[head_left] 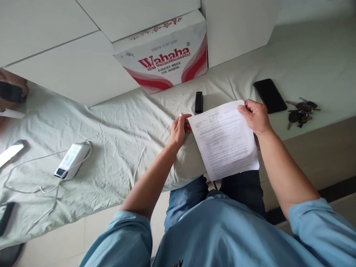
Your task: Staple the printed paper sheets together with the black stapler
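Note:
A printed sheet of paper (226, 141) hangs over the edge of a bed covered by a pale green sheet (116, 148). My left hand (180, 129) pinches the paper's top left corner. My right hand (254, 115) grips its top right corner. A small black stapler (198, 102) lies on the bed just beyond the paper's top edge, close to my left thumb.
A Wahaha water carton (164, 52) stands against the wall. To the right lie a black phone (269, 95) and a bunch of keys (300, 112). A white power bank (72, 160) with cables and a lit phone (10, 152) lie at the left.

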A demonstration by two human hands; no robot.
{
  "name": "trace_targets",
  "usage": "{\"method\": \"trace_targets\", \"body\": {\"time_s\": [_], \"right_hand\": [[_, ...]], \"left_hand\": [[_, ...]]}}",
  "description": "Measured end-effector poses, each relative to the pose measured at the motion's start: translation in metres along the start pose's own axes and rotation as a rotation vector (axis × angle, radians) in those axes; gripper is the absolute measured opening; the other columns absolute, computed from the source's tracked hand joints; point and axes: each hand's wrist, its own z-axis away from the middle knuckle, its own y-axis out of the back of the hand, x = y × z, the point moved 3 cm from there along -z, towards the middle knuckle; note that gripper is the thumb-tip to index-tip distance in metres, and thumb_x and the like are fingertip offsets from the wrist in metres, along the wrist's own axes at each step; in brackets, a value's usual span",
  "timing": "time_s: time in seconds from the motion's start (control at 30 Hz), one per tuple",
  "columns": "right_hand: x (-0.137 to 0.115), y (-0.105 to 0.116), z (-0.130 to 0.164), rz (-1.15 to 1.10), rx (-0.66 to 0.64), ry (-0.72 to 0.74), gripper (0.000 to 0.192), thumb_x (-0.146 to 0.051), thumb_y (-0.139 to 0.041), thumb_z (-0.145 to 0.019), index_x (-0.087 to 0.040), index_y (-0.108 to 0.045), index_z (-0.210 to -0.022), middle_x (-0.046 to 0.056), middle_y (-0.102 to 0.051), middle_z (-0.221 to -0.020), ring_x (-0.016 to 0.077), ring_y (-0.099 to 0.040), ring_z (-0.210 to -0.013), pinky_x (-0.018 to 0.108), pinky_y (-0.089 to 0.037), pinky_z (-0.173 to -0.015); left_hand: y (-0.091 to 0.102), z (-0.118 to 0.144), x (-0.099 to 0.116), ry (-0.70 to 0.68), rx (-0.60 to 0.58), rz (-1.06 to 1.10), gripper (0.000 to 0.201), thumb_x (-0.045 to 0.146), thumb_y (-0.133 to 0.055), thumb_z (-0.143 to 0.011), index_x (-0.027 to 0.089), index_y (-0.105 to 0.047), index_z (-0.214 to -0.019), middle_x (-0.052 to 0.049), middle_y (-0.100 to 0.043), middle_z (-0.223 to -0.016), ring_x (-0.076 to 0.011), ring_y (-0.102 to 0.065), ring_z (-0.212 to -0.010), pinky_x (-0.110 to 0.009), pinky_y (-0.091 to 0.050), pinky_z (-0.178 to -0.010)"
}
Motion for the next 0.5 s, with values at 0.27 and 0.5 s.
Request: {"method": "trace_targets", "body": {"time_s": [0.27,0.5], "right_hand": [[0.029,-0.026,-0.014,0.015,0.102,-0.044,0.044,-0.063,-0.068,-0.095,-0.026,-0.057,-0.073,-0.003,-0.043,-0.060,0.0157,-0.040,-0.060,0.033,-0.035,-0.059],[0.045,-0.029,-0.007,-0.173,0.064,-0.067,0.038,-0.059,-0.084,-0.084,-0.024,-0.069,-0.088,-0.002,-0.064,-0.074,0.0171,-0.058,-0.068,0.033,-0.048,-0.067]], "left_hand": [[-0.004,0.008,0.004,-0.108,-0.050,-0.314,0.058,0.065,-0.080,-0.091,0.023,-0.050,-0.065,0.005,-0.041,-0.055,-0.0105,-0.036,-0.052,-0.028,-0.026,-0.050],[0.000,0.003,-0.007,-0.050,0.077,-0.111,0.051,0.062,-0.087,-0.085,0.024,-0.054,-0.075,0.004,-0.054,-0.066,-0.0129,-0.054,-0.065,-0.025,-0.040,-0.056]]}}
